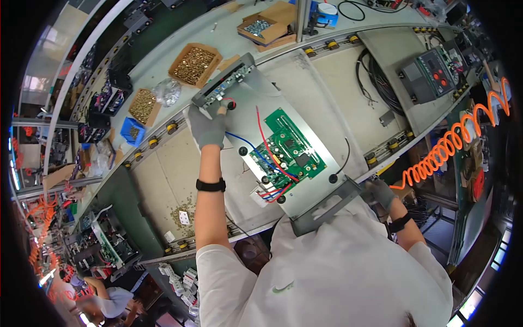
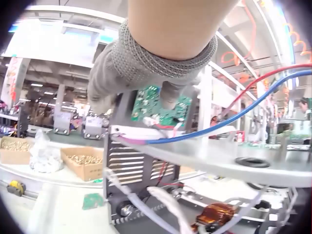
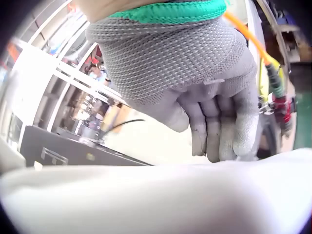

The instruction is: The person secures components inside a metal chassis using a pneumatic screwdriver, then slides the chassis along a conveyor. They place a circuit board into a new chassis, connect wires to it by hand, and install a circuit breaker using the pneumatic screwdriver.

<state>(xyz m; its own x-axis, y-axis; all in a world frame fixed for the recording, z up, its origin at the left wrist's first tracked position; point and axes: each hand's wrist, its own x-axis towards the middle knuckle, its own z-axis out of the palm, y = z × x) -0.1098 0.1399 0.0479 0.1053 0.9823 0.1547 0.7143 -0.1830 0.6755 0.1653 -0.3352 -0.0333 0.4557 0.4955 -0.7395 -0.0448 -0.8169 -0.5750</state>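
My gloved left hand [image 1: 208, 126] is at the left end of a grey metal chassis. It grips the upright end panel [image 2: 127, 163], thumb on the inner side and fingers over the outside. Behind the thumb, a small green board [image 2: 146, 105] is fixed to that panel. A larger green circuit board [image 1: 291, 144] lies on the chassis's metal plate [image 1: 318, 191], with a red wire [image 1: 261, 128] and a blue wire [image 1: 245, 141] rising from it. My gloved right hand [image 3: 204, 107] hangs beside the chassis's near corner, fingers loosely bent, holding nothing.
Cardboard boxes of brass-coloured screws [image 1: 193, 64] stand past the conveyor rail, beside a blue bin [image 1: 132, 131]. An orange coiled hose [image 1: 452, 139] hangs at right, near my right hand. Black cables [image 1: 378, 82] and a dark control unit [image 1: 427, 73] lie farther along. Another person sits lower left.
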